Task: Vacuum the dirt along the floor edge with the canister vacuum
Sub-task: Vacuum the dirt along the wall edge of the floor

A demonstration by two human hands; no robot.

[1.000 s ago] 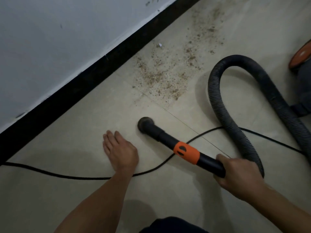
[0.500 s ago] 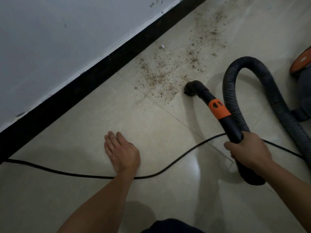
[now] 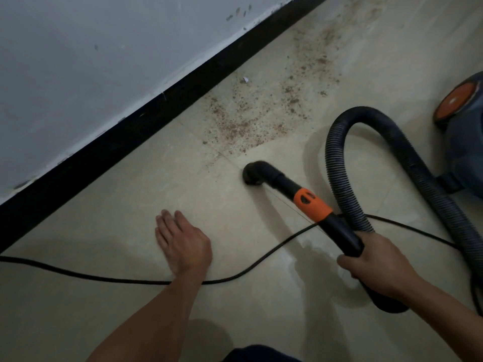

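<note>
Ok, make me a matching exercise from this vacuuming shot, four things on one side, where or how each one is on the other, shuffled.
1 left hand
2 right hand
3 nozzle
4 dirt

A grips the wand
B lies flat on the floor
C scattered beside the black baseboard
D just short of the dirt patch

Pairs: 1-B, 2-A, 3-D, 4-C

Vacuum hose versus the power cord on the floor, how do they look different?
The hose is thick and ribbed; the cord is thin and smooth. The hose bends in a tight loop from the wand in the right hand to the canister; the cord runs in a long shallow curve across the floor, under the wrist of the left hand. Both are black and flexible.
</note>
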